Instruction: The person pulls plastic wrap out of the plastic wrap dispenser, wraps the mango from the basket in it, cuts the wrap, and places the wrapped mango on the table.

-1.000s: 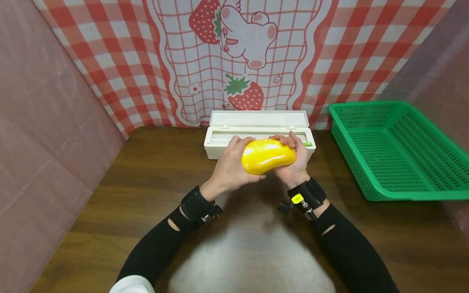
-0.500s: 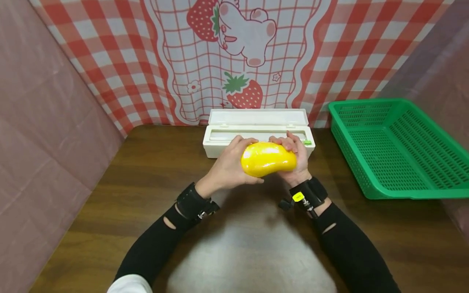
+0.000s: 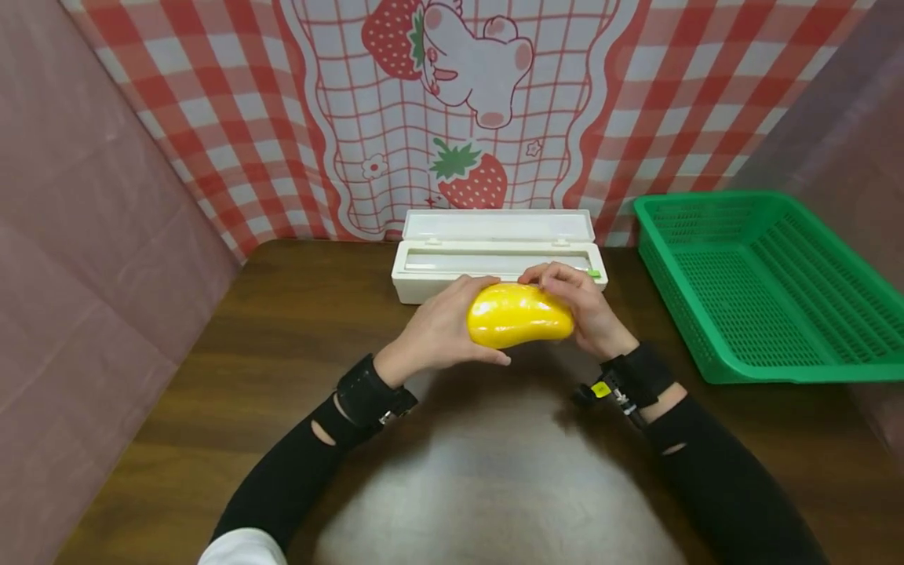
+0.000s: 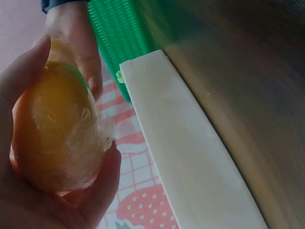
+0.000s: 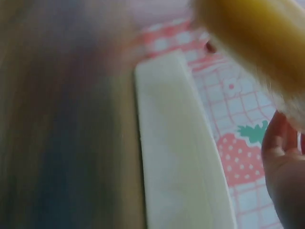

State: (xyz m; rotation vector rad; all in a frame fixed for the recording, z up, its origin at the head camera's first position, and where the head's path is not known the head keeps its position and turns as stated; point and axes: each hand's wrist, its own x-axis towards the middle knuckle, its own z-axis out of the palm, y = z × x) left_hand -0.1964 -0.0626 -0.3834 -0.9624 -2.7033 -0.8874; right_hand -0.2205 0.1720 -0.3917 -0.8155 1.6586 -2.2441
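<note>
A glossy yellow mango [image 3: 521, 316], wrapped in clear cling film, is held above the table in front of the white box. My left hand [image 3: 441, 326] grips its left end, with the thumb below and the fingers over the top. In the left wrist view crumpled film [image 4: 88, 136] covers the mango's near end. My right hand [image 3: 582, 310] lies at the right end, its fingers touching the mango's upper surface; its thumb is hidden in the head view. Fingers [image 5: 275, 143] of that hand reach the film in the blurred right wrist view.
A white cling film dispenser [image 3: 431, 287] with its lid raised stands at the back of the wooden table [image 3: 282, 353]. A green slider [image 3: 594, 274] sits at its right end. The green plastic basket [image 3: 716, 357] stands at the right. A strawberry-print cloth [image 3: 282, 118] hangs behind.
My right hand has turned and shifted outward, from cupping the mango's right end to laying fingers over its top. The mango has come slightly nearer, still in my left hand.
</note>
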